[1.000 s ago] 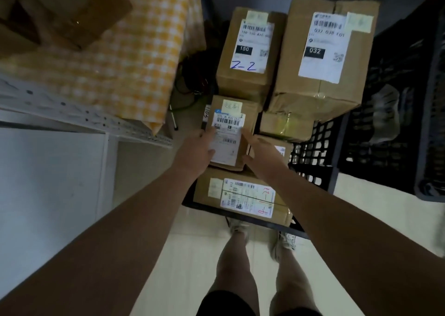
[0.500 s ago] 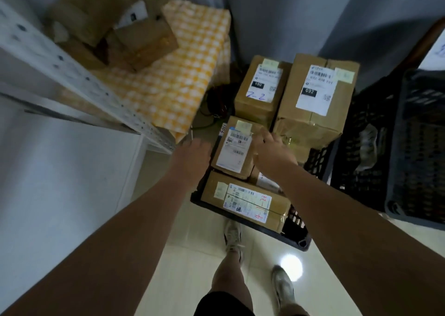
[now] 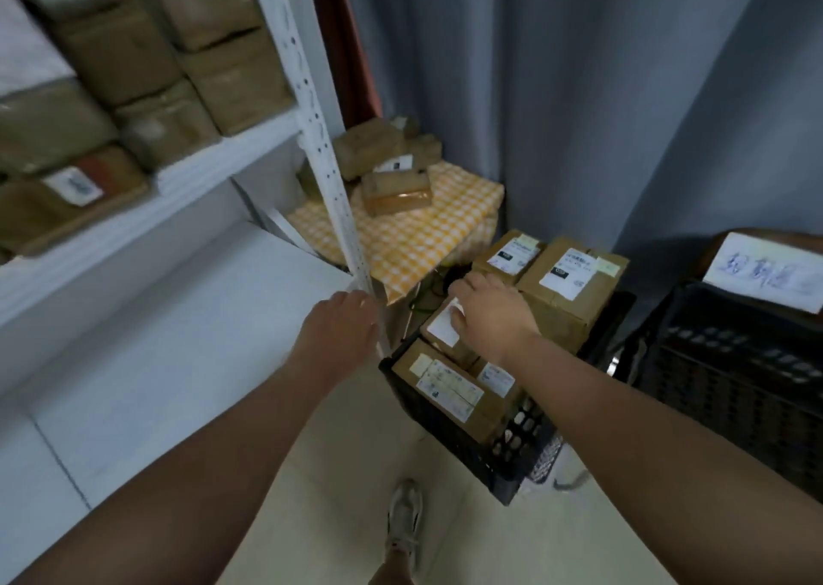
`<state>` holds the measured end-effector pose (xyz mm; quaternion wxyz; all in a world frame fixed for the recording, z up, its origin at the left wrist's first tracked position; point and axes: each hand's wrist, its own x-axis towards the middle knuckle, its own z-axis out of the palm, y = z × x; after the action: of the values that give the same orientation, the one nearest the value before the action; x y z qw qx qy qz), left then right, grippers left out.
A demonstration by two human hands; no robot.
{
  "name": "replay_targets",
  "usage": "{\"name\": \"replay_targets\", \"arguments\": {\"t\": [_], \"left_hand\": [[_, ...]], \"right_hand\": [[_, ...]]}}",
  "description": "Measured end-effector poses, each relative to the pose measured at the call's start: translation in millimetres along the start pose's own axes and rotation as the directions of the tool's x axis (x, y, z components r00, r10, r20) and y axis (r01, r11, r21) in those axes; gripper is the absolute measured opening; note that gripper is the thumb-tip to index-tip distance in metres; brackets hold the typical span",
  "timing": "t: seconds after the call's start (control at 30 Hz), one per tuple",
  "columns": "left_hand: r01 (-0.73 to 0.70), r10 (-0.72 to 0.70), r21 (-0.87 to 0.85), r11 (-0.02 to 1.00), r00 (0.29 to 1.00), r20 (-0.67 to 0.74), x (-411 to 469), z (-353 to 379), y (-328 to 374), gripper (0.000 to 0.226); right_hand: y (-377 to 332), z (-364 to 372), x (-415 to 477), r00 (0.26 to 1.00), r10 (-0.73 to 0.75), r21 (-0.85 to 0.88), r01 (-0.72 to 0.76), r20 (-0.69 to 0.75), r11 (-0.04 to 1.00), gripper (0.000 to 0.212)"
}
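In the black crate (image 3: 445,426) three boxes show. A long box (image 3: 450,388) lies at the crate's near wall with a little box (image 3: 498,377) beside it. The small box (image 3: 438,332) lies above them, long axis pointing away. The right hand (image 3: 490,317) grips it from above. The left hand (image 3: 340,328) hangs relaxed and empty, left of the crate. Two tall boxes (image 3: 572,272) stand beyond the crate.

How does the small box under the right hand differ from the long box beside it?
The small box sits higher, held by the right hand; the long box lies lower, untouched. The small box is shorter than the long box. Both are brown cardboard with white labels, in the black crate.
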<state>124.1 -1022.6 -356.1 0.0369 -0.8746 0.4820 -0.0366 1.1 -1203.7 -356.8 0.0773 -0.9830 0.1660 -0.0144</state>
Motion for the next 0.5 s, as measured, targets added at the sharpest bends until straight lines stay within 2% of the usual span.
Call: {"name": "replay_targets", "arguments": {"t": [0.2, 0.33, 0.5], "left_hand": [[0.164, -0.17, -0.045, 0.985, 0.97, -0.177, -60.1, -74.1, -30.8, 0.042], [0.266, -0.263, -0.024, 0.964, 0.93, -0.255, -102.0, -120.8, -71.1, 0.044], [0.378, -0.33, 0.046, 0.924, 0.856, -0.399, -167.5, -170.9, -126.0, 0.04]], "right_hand": [[-68.7, -63.4, -11.1, 0.959, -0.249, -0.067, 0.242, -0.138, 0.968, 0.036], [-126.2, -98.8, -7.2, 0.872, -0.419, -0.12, 0.402, -0.251, 0.908, 0.034], [-217.0, -131.7, 9.6, 0.768, -0.521, -0.081, 0.533, -0.372, 0.842, 0.037]]}}
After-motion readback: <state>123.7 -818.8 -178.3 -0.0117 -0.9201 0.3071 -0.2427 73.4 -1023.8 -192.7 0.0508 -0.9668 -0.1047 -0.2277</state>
